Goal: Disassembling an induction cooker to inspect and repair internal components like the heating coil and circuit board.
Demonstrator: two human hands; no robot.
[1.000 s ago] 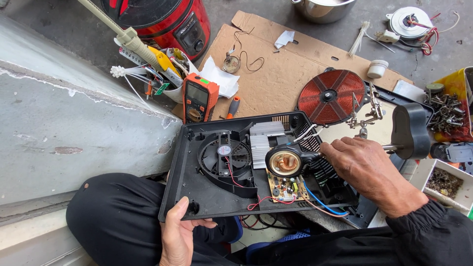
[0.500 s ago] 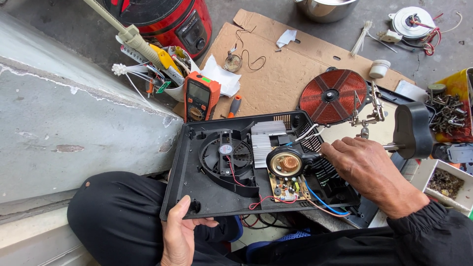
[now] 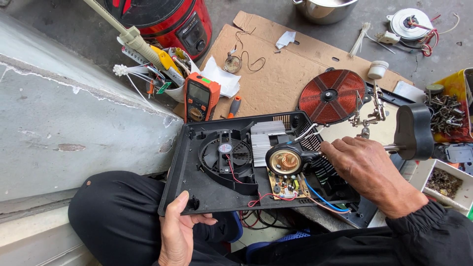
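An opened black induction-cooker base (image 3: 207,187) rests tilted on my lap. Inside it sit a black fan (image 3: 225,153), a silver heat sink (image 3: 266,135) and a circuit board (image 3: 286,184) with red, blue and white wires. My left hand (image 3: 178,231) grips the base's near edge, thumb on top. My right hand (image 3: 367,170) holds the handle of a round black magnifier (image 3: 285,160) over the board; a copper coil shows through the lens.
A red-copper induction coil disc (image 3: 332,96) lies on cardboard (image 3: 276,74) behind the base. An orange multimeter (image 3: 199,98), a red cooker (image 3: 167,19), a helping-hands stand (image 3: 379,116), a screw box (image 3: 446,116) and a concrete step (image 3: 59,118) surround me.
The magnifier and my right hand have shifted slightly over the board. My left hand keeps its grip on the base's edge.
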